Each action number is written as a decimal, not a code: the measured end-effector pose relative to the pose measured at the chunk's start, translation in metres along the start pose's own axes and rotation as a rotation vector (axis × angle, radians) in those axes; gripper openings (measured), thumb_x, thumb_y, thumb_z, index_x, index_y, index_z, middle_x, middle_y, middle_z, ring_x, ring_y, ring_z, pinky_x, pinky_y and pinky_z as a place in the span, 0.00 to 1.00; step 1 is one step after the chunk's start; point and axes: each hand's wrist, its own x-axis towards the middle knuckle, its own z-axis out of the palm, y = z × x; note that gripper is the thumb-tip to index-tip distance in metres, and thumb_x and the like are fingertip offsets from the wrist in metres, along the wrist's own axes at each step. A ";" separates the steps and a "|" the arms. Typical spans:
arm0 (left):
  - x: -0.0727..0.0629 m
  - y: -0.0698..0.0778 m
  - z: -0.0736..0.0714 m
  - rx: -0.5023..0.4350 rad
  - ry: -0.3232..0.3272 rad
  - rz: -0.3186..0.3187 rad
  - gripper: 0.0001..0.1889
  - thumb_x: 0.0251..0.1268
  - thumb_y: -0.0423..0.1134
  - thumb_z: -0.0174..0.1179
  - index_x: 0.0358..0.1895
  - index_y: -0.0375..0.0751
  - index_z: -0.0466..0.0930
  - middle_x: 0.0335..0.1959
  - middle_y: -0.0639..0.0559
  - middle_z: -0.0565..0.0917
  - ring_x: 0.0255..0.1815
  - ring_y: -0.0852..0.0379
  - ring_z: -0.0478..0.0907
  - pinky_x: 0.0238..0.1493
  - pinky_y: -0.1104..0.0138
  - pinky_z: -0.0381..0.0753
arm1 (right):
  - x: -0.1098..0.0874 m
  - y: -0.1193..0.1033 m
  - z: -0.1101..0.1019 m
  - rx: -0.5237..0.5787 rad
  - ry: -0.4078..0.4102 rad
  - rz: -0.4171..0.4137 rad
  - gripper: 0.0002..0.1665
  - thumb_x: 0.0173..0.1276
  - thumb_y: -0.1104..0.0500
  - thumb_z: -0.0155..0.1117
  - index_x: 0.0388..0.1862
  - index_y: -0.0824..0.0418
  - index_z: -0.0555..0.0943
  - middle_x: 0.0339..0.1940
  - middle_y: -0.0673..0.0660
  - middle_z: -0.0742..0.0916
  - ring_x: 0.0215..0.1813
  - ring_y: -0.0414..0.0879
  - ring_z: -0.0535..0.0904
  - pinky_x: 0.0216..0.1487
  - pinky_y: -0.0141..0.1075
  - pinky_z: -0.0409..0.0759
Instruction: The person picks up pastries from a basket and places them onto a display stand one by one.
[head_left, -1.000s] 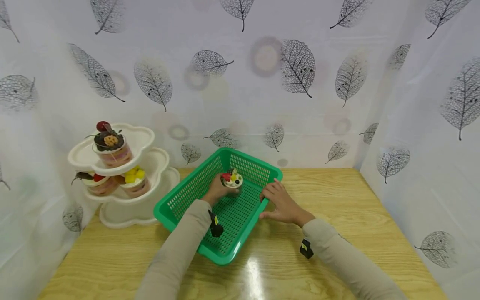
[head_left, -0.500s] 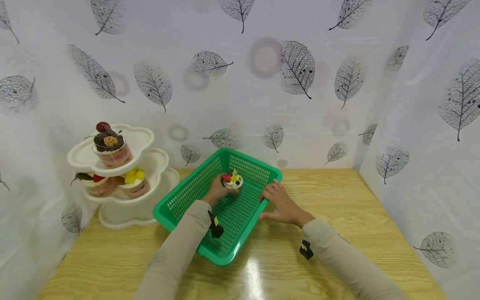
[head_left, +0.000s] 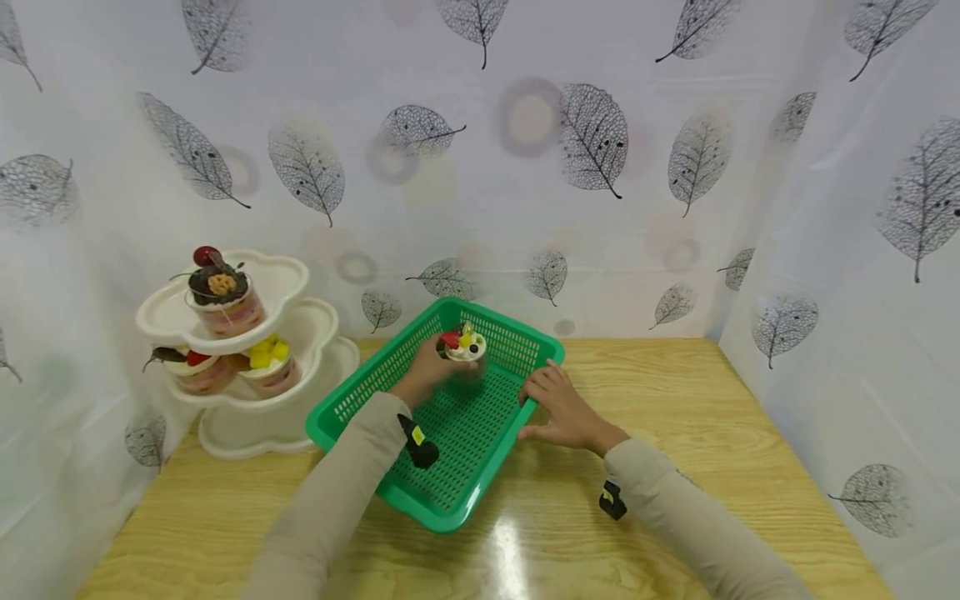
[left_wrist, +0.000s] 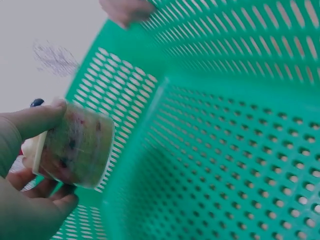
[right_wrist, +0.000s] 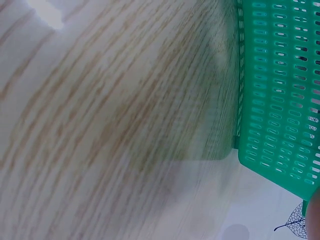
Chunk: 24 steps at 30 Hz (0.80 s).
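Note:
My left hand grips a clear dessert cup topped with cream, a strawberry piece, yellow fruit and a dark berry. In the left wrist view, thumb and fingers clasp this cup near its rim, its base off the basket floor. Around it stands the green perforated plastic basket; nothing else shows inside. On the basket's right rim, near the far corner, is my right hand, fingers curled over the edge and thumb outside. Only a sliver of that hand enters the right wrist view.
At the left stands a white tiered stand with scalloped trays. A chocolate-topped cup is on its top tier; a mango-topped cup and a strawberry-topped cup are below. A leaf-patterned curtain backs the wooden table.
My left hand has raised the dessert cup slightly from the basket floor, and the left forearm has shifted a little leftward. My right hand stays on the rim.

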 end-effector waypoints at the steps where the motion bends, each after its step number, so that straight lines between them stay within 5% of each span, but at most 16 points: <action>1: -0.001 0.004 -0.002 0.000 -0.008 0.001 0.40 0.54 0.33 0.70 0.69 0.33 0.59 0.66 0.36 0.67 0.65 0.40 0.67 0.65 0.52 0.69 | 0.000 0.000 -0.001 -0.002 0.002 0.004 0.43 0.59 0.19 0.40 0.38 0.56 0.76 0.41 0.50 0.77 0.51 0.48 0.69 0.70 0.64 0.48; 10: -0.024 0.031 -0.034 -0.067 -0.040 0.005 0.42 0.56 0.35 0.69 0.72 0.37 0.55 0.68 0.38 0.64 0.69 0.41 0.62 0.67 0.50 0.65 | 0.000 -0.003 -0.003 -0.006 -0.012 0.037 0.49 0.57 0.17 0.35 0.38 0.59 0.77 0.41 0.50 0.78 0.52 0.49 0.69 0.70 0.64 0.47; 24: -0.060 0.034 -0.089 -0.034 -0.003 0.091 0.39 0.57 0.38 0.69 0.69 0.37 0.59 0.67 0.38 0.67 0.68 0.42 0.64 0.67 0.51 0.66 | 0.001 -0.003 -0.002 0.016 -0.023 0.028 0.46 0.57 0.18 0.36 0.37 0.57 0.77 0.40 0.49 0.77 0.51 0.48 0.68 0.69 0.65 0.47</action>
